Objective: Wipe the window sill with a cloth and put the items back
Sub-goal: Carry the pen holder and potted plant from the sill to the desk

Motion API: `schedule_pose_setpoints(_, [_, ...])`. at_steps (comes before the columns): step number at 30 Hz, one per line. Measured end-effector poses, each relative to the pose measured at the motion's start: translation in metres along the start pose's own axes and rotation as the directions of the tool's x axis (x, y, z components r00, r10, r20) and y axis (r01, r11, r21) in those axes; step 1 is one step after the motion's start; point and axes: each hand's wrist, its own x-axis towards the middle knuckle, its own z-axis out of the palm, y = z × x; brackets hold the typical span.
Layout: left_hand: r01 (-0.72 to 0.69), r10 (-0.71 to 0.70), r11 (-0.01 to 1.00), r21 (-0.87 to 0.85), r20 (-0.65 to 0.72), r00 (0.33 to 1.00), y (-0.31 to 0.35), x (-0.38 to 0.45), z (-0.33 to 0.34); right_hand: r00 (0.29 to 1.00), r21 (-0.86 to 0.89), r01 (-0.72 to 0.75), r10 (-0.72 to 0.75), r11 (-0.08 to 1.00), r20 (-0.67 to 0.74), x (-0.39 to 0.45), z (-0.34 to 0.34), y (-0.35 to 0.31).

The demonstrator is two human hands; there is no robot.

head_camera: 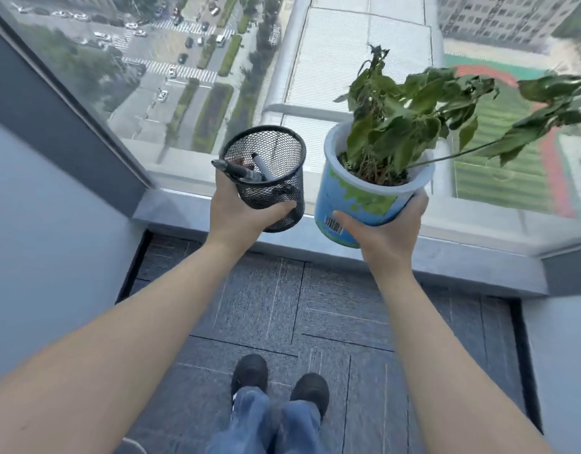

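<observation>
The left hand (240, 204) has its grip closed around a black mesh pen holder (266, 178) with two markers (246, 170) inside. The right hand (385, 229) grips a blue-and-green plant pot (357, 204) holding a wilting plant (413, 113). Both are held above the grey window sill (190, 208); no cloth shows. Whether they are coming off or going back, I cannot tell. Either way, the next move calls for setting both down upright.

A black wire-mesh pen cup (268, 178) is seen beside a blue plastic flowerpot (364, 198) splashed with green blotches and rimmed in white, dark green leaves (410, 126) on top, over a pale grey window sill (446, 253) and dark grey line-patterned carpet tiles (282, 306).
</observation>
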Motion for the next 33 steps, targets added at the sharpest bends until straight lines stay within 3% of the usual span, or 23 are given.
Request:
schedule_pose_setpoints(9, [-0.102,0.109,0.994,0.048,-0.186,0.976,0.128,-0.095,-0.104,0.973,0.051,0.142,-0.149,0.989,0.176,-0.056,-0.009,-0.169])
schedule_pose_setpoints(19, [-0.043,0.071,0.997,0.064,-0.554,0.830,0.173,-0.284,-0.223,0.793,0.163,0.241,-0.291,0.957,0.536,-0.196,0.020,-0.284])
schedule_pose_setpoints(27, [0.045,0.023,0.997,0.056,-0.844,0.535,0.188,-0.454,-0.351,0.555,0.290,0.219,-0.363,0.932,0.748,-0.356,0.084,-0.351])
schedule_pose_setpoints(33, [0.134,0.066,0.984,0.116,-0.941,0.332,0.187,-0.618,-0.450,0.380,0.394,0.146,-0.419,0.907,0.825,-0.531,0.124,-0.398])
